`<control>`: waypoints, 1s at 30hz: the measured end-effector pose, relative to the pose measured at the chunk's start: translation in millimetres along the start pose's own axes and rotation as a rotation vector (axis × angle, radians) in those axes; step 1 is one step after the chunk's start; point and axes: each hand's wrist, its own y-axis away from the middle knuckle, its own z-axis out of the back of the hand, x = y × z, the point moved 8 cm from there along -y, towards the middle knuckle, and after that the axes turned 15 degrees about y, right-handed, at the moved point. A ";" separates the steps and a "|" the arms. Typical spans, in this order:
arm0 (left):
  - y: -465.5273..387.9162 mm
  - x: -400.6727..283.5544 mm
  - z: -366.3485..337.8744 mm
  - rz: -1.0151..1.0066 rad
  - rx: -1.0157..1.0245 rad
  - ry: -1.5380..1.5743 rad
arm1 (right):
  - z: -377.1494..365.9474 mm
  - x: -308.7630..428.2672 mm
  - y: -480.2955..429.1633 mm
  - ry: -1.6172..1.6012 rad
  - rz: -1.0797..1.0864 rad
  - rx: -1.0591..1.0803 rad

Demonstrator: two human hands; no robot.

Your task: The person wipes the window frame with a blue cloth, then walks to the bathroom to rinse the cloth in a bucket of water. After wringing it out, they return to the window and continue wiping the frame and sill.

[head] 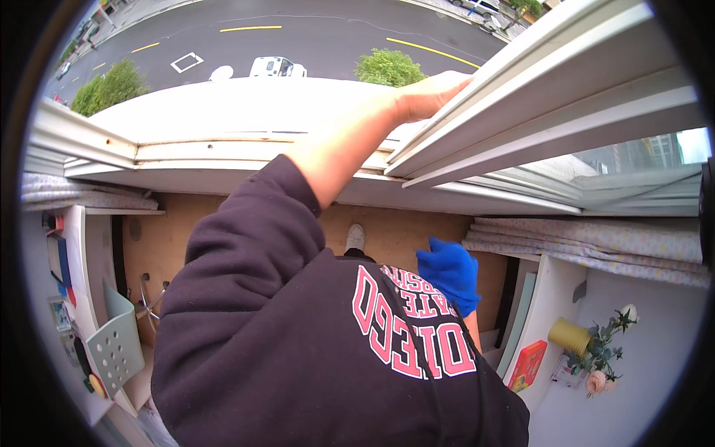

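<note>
My left arm reaches out over the window sill (pixel 223 152). My left hand (pixel 438 95) is against the outer edge of the white window sash (pixel 525 92); its fingertips are hidden at the frame, so its grip cannot be told. Low at my right side, my right hand (pixel 449 274) is covered by a bunched blue cloth (pixel 452 271), with only the wrist and part of the forearm bare below it. The cloth is apart from the window frame.
Outside lie a white ledge (pixel 195 106), trees and a road with a white vehicle (pixel 273 67). Patterned curtains (pixel 586 246) hang at both sides. At right, a shelf holds a yellow pot (pixel 570 337) with flowers and a red box (pixel 528 366). A pale green perforated chair (pixel 117 341) stands left.
</note>
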 end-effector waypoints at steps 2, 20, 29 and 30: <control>-2.5 7.8 4.6 0.020 -0.061 -0.108 | 2.4 -5.5 -11.2 0.046 0.003 -0.042; 1.4 -7.4 2.7 0.053 -0.014 0.189 | 3.5 37.3 66.2 0.196 -0.464 -0.385; 132.9 -47.2 136.4 0.130 -0.039 0.305 | -63.1 146.7 45.5 -0.075 -0.438 -0.339; 157.3 -62.5 152.6 0.105 -0.034 0.306 | -60.4 162.8 35.0 -0.157 -0.411 -0.363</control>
